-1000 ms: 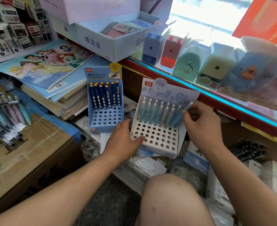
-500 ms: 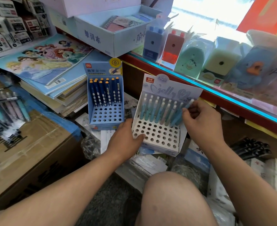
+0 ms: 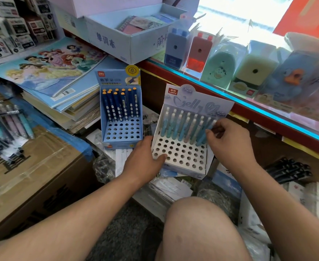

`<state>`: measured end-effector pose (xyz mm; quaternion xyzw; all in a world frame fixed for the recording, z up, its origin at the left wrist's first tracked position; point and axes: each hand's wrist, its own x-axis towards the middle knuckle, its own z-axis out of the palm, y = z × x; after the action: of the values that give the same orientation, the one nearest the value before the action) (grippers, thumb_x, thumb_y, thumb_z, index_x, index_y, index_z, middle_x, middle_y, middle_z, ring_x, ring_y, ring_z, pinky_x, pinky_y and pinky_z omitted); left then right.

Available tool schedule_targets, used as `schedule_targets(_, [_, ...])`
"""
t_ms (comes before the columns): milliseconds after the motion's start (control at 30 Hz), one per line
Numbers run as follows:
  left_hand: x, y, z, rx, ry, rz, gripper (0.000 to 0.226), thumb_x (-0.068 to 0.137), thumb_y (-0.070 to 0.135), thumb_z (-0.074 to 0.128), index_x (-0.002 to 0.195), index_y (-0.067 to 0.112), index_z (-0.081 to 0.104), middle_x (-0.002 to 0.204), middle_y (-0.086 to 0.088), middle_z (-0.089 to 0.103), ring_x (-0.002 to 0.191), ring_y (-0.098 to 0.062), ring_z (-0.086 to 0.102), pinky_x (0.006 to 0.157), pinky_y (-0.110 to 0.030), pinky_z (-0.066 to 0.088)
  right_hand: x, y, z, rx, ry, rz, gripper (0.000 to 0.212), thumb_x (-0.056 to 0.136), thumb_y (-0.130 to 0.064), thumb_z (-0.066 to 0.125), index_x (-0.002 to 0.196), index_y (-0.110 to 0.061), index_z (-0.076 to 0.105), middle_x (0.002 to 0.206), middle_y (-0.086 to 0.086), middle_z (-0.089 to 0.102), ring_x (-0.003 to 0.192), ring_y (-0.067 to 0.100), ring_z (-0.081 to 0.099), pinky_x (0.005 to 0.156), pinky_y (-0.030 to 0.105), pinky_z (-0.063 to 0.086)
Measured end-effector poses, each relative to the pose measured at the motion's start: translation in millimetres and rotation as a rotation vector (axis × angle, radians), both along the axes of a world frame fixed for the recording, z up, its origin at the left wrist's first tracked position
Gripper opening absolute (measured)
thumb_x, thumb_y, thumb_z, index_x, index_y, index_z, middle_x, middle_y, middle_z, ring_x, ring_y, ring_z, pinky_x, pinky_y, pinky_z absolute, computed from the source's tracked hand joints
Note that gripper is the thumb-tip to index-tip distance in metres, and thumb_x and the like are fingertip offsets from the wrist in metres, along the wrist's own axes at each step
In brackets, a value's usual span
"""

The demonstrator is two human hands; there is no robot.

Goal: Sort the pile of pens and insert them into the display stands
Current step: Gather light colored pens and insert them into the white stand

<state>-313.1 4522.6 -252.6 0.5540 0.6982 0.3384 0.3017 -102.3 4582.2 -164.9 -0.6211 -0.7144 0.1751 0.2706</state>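
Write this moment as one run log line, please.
left hand: grips white stand, front-left corner | right hand: pinches pastel pen at stand's right end | blue stand: untouched, part filled

This is a stationery shop. A glass counter [image 3: 267, 113] carries a row of pencil sharpeners [image 3: 175, 49] in clear retail boxes. Below it stand a blue display stand [image 3: 121, 132] and a white display stand [image 3: 179, 157], each partly filled with pens [image 3: 175, 127]. Beside them are a stack of thin books [image 3: 51, 68] with cartoon princess covers, small packaged goods [image 3: 19, 31] on a shelf, and a taped cardboard carton [image 3: 32, 166]
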Motion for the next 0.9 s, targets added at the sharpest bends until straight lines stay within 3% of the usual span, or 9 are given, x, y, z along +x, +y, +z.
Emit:
schedule_targets(233, [0, -1, -1, -0.006, -0.002, 0.005, 0.050, 0.089, 0.037, 0.071, 0.133, 0.029, 0.047, 0.124, 0.005, 0.059, 0.107, -0.013, 0.059, 0.087, -0.035, 0.053, -8, -3, 2, 0.052, 0.009, -0.041, 0.024, 0.096, -0.041, 0.064, 0.111, -0.023, 0.059, 0.096, -0.011, 0.063, 0.092, 0.014, 0.066, 0.080, 0.046, 0.060])
schedule_targets(333, [0, -1, -1, -0.012, 0.004, 0.003, 0.050, 0.090, 0.037, 0.071, 0.132, 0.029, 0.047, 0.123, 0.005, 0.058, 0.106, -0.013, 0.058, 0.084, -0.032, 0.050, -9, -4, 3, 0.062, 0.020, -0.051, 0.022, 0.098, -0.039, 0.061, 0.113, -0.023, 0.054, 0.095, -0.013, 0.060, 0.088, 0.012, 0.064, 0.078, 0.045, 0.061])
schedule_targets(633, [1, -1, 0, -0.023, 0.013, 0.009, 0.047, 0.090, 0.037, 0.071, 0.130, 0.029, 0.048, 0.122, 0.004, 0.057, 0.105, -0.013, 0.058, 0.085, -0.034, 0.051, -9, -4, 0, 0.110, -0.028, -0.013, 0.010, 0.099, -0.029, 0.062, 0.106, -0.022, 0.061, 0.098, -0.008, 0.064, 0.089, 0.012, 0.063, 0.079, 0.042, 0.060])
schedule_targets(900, [-1, -10, 13, -0.021, 0.003, 0.012, 0.053, 0.090, 0.037, 0.071, 0.135, 0.026, 0.046, 0.127, 0.004, 0.057, 0.108, -0.011, 0.056, 0.087, -0.027, 0.047, -13, -26, 6, 0.077, 0.015, 0.000, 0.031, 0.092, -0.037, 0.069, 0.115, -0.029, 0.050, 0.096, -0.013, 0.061, 0.083, 0.008, 0.063, 0.073, 0.041, 0.061])
